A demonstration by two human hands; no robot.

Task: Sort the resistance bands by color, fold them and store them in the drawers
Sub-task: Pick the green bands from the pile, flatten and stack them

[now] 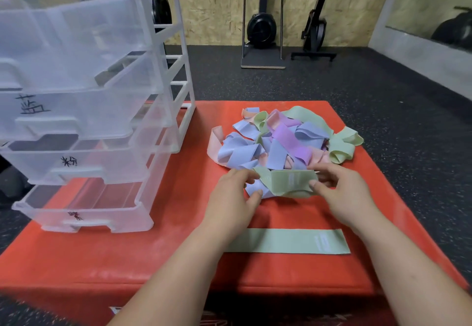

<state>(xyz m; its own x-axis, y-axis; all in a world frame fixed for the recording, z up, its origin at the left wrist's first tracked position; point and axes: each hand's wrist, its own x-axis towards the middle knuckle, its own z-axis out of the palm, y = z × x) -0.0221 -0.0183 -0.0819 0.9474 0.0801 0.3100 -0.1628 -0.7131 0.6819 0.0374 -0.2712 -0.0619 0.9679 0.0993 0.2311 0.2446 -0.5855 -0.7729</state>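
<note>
A green resistance band (288, 181) sat at the near edge of the tangled pile (275, 142), pinched at both ends: the left hand (235, 195) had its grip closed on the band's left end, the right hand (339, 193) on its right end, thumbs on top. A blue band (258, 189) lay partly under it. Nearer still, a second green band (288, 241) lay flat and straight on the red table (178, 249), apart from the heap. The pile beyond held blue, purple, pink and green bands knotted together. To the left stood a clear plastic drawer unit (86, 111), its drawers pulled open and marked with handwritten labels; all looked empty. By that reckoning the job was barely begun: one band laid out, one in hand, none visibly folded, nothing stored, and nearly the whole heap left to sort
</note>
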